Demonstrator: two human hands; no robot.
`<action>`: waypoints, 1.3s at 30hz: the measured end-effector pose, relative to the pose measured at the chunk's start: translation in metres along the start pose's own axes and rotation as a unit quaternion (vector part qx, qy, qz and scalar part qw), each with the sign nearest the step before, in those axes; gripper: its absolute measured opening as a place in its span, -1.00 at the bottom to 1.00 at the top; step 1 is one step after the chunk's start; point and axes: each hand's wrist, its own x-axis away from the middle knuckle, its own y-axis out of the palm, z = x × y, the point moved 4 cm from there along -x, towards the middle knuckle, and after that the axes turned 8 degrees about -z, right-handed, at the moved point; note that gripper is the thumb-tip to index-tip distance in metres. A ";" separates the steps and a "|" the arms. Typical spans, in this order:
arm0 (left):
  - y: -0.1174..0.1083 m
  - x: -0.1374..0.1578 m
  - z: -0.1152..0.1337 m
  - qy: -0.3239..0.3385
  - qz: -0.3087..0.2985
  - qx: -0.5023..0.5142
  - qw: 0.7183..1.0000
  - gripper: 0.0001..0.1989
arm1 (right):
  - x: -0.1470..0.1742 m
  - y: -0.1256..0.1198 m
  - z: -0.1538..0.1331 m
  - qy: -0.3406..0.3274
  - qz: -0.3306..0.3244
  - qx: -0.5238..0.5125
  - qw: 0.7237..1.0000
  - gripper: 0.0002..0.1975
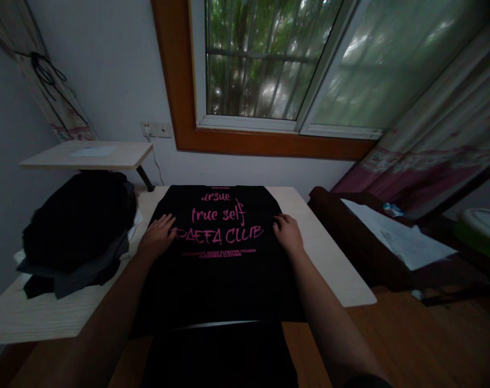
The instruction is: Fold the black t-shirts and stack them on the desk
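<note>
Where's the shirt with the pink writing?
In the head view, the black shirt lies at the centre, on the table, under the left hand and right hand.

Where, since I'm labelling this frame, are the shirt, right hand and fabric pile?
Shirt (pixel 220 272): head view, black cloth below the pink lettering.
Right hand (pixel 289 233): head view, back of the hand.
Fabric pile (pixel 81 223): head view, black upper part.

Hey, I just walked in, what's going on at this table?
A person has both hands on a black garment with pink lettering, spread out on the pale table. The left hand rests by its left side, the right hand by its right. To the left, a pile of dark cloth sits beneath a small raised shelf.
</note>
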 end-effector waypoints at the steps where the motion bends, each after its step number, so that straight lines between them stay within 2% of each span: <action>1: 0.000 0.000 0.000 -0.001 -0.001 0.000 1.000 -0.45 | 0.000 0.000 0.000 0.001 0.000 0.000 1.000 -0.61; 28: 0.000 0.000 -0.002 0.008 0.031 0.015 0.999 -0.49 | 0.002 -0.005 -0.003 0.038 -0.011 0.001 0.999 -0.64; 39: -0.009 0.005 0.002 0.002 0.048 0.026 0.998 -0.51 | 0.004 -0.009 0.001 0.050 0.029 0.005 0.998 -0.65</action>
